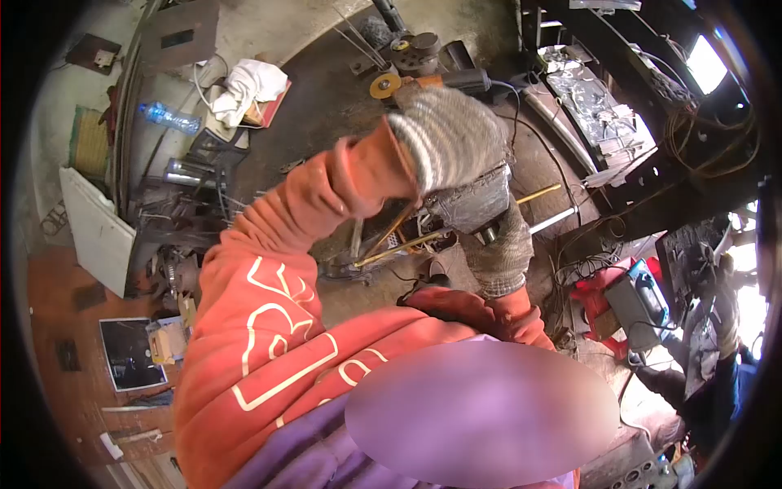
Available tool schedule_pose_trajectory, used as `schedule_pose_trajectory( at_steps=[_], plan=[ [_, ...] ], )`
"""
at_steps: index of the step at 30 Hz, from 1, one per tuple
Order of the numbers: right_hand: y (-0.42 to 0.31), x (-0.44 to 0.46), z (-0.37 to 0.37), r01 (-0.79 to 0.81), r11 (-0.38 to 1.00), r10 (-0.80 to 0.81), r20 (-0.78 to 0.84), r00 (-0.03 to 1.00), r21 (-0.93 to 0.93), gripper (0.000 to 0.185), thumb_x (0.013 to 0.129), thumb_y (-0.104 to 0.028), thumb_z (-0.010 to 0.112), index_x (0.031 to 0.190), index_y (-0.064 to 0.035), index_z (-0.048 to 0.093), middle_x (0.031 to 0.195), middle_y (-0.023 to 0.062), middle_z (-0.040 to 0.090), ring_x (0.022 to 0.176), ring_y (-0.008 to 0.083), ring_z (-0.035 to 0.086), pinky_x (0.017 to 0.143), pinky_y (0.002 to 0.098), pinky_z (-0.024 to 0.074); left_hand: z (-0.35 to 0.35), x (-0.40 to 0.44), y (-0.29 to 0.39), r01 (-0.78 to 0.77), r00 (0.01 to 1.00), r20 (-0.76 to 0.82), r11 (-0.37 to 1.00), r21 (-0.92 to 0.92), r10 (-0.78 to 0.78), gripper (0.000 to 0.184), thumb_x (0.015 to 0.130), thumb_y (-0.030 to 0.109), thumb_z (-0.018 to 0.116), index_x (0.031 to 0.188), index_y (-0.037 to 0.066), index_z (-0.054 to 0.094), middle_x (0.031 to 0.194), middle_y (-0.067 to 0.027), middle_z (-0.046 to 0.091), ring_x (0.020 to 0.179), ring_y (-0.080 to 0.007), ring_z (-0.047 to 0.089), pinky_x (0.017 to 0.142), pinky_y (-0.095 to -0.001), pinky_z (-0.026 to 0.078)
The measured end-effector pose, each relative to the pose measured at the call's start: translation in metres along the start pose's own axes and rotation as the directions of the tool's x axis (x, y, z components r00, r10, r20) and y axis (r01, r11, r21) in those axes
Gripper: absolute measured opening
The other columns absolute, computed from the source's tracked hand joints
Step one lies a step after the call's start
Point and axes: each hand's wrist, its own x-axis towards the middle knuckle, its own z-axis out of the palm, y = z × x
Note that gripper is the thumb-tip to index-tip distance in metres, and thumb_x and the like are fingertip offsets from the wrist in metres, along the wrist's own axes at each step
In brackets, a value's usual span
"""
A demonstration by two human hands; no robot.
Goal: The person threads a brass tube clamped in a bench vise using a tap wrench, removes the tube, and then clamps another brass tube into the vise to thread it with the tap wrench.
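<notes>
My left hand (452, 134), in a striped knitted glove, is over the upper side of a grey metal block (472, 204). Its fingers are blurred and hidden. Just beyond it lies an angle grinder (464, 79) with a yellow disc (384, 85), partly overlapped by the glove. On the block's lower right side, my right hand (505, 248) wears a similar dirty glove and grips the block, its fingers mostly hidden. A yellow rod (538, 193) and a pale metal tube (554, 220) extend rightward near the block.
A white cloth (248, 88) and plastic bottle (169, 116) are at the upper left. A metal-laden bench (603, 114) is at the upper right. Cords cross the floor. At the far right is another person's gloved hand (725, 314), near a red and grey machine (635, 306).
</notes>
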Motion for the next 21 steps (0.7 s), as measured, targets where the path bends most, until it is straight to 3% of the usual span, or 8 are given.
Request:
schedule_pose_trajectory(
  at_steps=[1, 5, 8, 11, 14, 16, 18, 21],
  plan=[
    [0.003, -0.002, 0.001, -0.014, 0.998, 0.014, 0.002, 1.0, -0.058, 0.08, 0.074, -0.027, 0.093, 0.141, 0.0006, 0.06, 0.104, 0.0188, 0.077, 0.09, 0.0371, 0.077, 0.078, 0.0462, 0.0601, -0.024, 0.012, 0.023, 0.084, 0.969, 0.231, 0.996, 0.032, -0.089, 0.015, 0.092, 0.026, 0.068, 0.09, 0.011, 0.071, 0.088, -0.0092, 0.074, 0.08, -0.0338, 0.074, 0.066, -0.0491, 0.057],
    [0.008, 0.002, 0.0, -0.134, 0.985, 0.112, 0.191, 0.975, 0.108, 0.078, 0.077, -0.023, 0.091, 0.143, 0.0017, 0.058, 0.108, 0.0209, 0.077, 0.092, 0.0358, 0.077, 0.078, 0.0453, 0.0612, -0.084, 0.016, 0.1, 0.315, 0.932, 0.258, 0.919, -0.236, -0.254, 0.032, 0.088, 0.044, 0.074, 0.077, 0.015, 0.072, 0.071, -0.0088, 0.062, 0.066, -0.0317, 0.068, 0.054, -0.0461, 0.051],
    [-0.01, 0.004, -0.007, -0.06, 0.987, 0.045, 0.101, 0.994, 0.147, 0.076, 0.081, -0.017, 0.089, 0.147, 0.0006, 0.054, 0.117, 0.0206, 0.076, 0.098, 0.0282, 0.077, 0.08, 0.0384, 0.0633, -0.116, -0.03, 0.116, 0.379, 0.877, 0.378, 0.911, -0.164, -0.297, 0.038, 0.087, 0.052, 0.076, 0.078, 0.016, 0.076, 0.065, -0.0088, 0.059, 0.053, -0.0322, 0.062, 0.05, -0.0474, 0.047],
    [-0.007, 0.001, -0.001, -0.104, 0.967, 0.075, 0.128, 0.989, 0.234, 0.078, 0.081, -0.014, 0.089, 0.149, 0.0002, 0.053, 0.12, 0.017, 0.075, 0.104, 0.023, 0.076, 0.081, 0.0374, 0.0638, -0.139, -0.071, 0.085, 0.705, 0.497, 0.673, 0.707, 0.055, -0.547, 0.047, 0.093, 0.057, 0.072, 0.078, 0.013, 0.08, 0.063, -0.0129, 0.065, 0.06, -0.0355, 0.066, 0.057, -0.0497, 0.05],
    [-0.003, -0.006, 0.007, -0.085, 0.977, 0.078, 0.044, 0.996, 0.193, 0.079, 0.077, -0.019, 0.095, 0.143, -0.001, 0.056, 0.123, 0.0172, 0.073, 0.106, 0.0278, 0.075, 0.084, 0.0399, 0.0625, -0.13, -0.081, 0.054, 0.836, 0.399, 0.62, 0.545, 0.056, -0.675, 0.049, 0.096, 0.058, 0.071, 0.088, 0.012, 0.083, 0.074, -0.0143, 0.073, 0.07, -0.0357, 0.073, 0.065, -0.0458, 0.056],
    [-0.002, -0.007, 0.008, -0.036, 0.993, 0.034, 0.021, 0.999, 0.109, 0.08, 0.079, -0.016, 0.094, 0.146, -0.001, 0.054, 0.128, 0.0161, 0.071, 0.111, 0.025, 0.073, 0.084, 0.0384, 0.0638, -0.106, -0.086, 0.032, 0.898, 0.412, 0.539, 0.426, -0.107, -0.735, 0.056, 0.097, 0.064, 0.067, 0.088, 0.01, 0.083, 0.077, -0.0156, 0.074, 0.076, -0.0332, 0.075, 0.071, -0.044, 0.058],
    [-0.004, -0.008, 0.007, -0.05, 0.999, 0.05, 0.018, 0.999, 0.008, 0.081, 0.08, -0.014, 0.094, 0.148, -0.0012, 0.052, 0.132, 0.0156, 0.069, 0.115, 0.0241, 0.072, 0.086, 0.0377, 0.0641, -0.072, -0.082, -0.006, 0.793, 0.596, 0.406, 0.587, -0.162, -0.693, 0.064, 0.099, 0.07, 0.06, 0.096, 0.01, 0.082, 0.077, -0.0153, 0.075, 0.068, -0.0292, 0.075, 0.067, -0.0427, 0.06],
    [-0.009, -0.009, 0.012, -0.075, 0.995, 0.075, -0.001, 0.997, 0.069, 0.079, 0.08, -0.018, 0.096, 0.145, -0.0013, 0.053, 0.131, 0.0148, 0.07, 0.116, 0.0237, 0.07, 0.09, 0.0381, 0.0626, -0.062, -0.03, -0.016, 0.735, 0.598, 0.509, 0.677, -0.039, -0.62, 0.079, 0.098, 0.077, 0.053, 0.105, 0.002, 0.078, 0.095, -0.02, 0.076, 0.096, -0.0335, 0.077, 0.087, -0.0455, 0.059]
  ],
)
